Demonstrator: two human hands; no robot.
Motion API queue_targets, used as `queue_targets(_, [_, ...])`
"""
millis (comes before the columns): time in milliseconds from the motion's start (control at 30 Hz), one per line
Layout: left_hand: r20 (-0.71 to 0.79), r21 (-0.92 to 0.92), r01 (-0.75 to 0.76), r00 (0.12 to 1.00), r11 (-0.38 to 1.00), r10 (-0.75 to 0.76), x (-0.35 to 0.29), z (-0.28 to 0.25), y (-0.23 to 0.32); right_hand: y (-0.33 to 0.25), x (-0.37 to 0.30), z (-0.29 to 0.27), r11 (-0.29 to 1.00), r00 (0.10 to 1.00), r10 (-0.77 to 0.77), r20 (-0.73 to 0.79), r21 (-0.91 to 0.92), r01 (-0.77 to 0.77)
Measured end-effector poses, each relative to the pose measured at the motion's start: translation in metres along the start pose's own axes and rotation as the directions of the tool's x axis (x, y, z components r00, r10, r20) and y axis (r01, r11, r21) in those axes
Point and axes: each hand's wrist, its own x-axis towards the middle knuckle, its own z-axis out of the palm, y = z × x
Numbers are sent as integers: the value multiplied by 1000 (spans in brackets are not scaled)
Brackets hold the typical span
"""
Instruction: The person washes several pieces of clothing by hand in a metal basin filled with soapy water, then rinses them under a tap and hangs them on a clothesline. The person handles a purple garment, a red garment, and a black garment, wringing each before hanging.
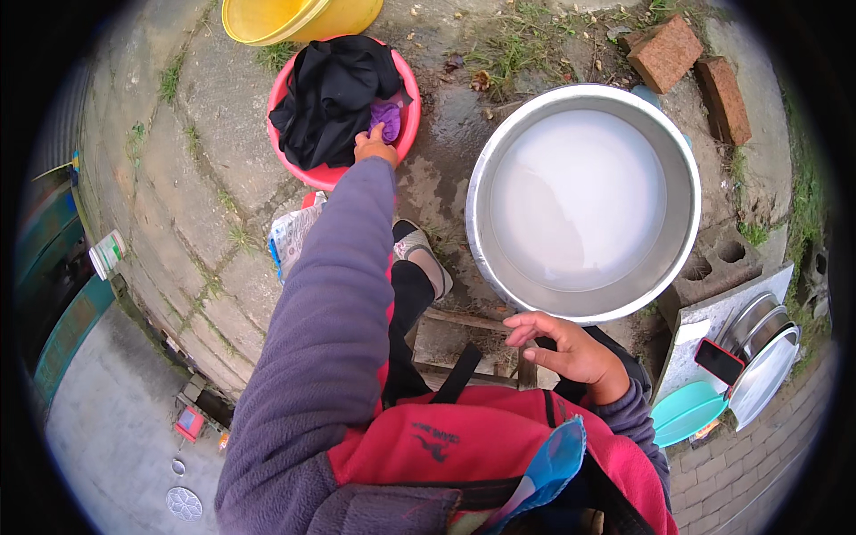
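Note:
At the upper left, a red plastic basin [279, 147] holds bunched black cloth [325, 98] and a small purple cloth [386, 118]. My left hand [375, 148] reaches into this basin, its fingers closed on the edge of the purple cloth; the fingertips are partly hidden. A large round metal tub [479, 223] with cloudy whitish water [580, 196] stands to the right. Just below the tub's near rim, my right hand [571, 352] hovers with nothing in it, fingers loosely bent and apart.
A yellow bucket [294, 20] sits beyond the red basin. Bricks [664, 53] and a hollow concrete block [718, 263] lie right of the tub. Nearby are metal bowls [758, 330], a phone [719, 360] and a turquoise dish [687, 412]. A printed packet [290, 236] lies by my left forearm.

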Motion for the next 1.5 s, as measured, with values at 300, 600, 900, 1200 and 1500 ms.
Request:
queue_targets(300, [59, -106, -158, 984, 982, 165, 49, -32, -22, 9, 14, -19, 970, 977, -190, -101, -174, 171])
queue_targets(600, [-137, -987, -155, 956, 49, 261, -41, -213, 39, 24, 6, -8, 900, 834, -424, -354, -266, 345])
queue_targets(900, [-463, -836, 97, 403, -540, 789, -223, -385, 139, -9, -1, -5, 793, 650, -506, -567, -10, 609])
queue_targets(1200, [-55, -862, 388, 569, -327, 820, -327, -245, 173, -3, -1, -60, 583, 621, -451, -641, 315, 749])
queue_targets(1500, [280, -612, -236, 828, 755, 486, -249, -99, 146, 52, 8, -121, 671, 408, -405, -818, -569, -476])
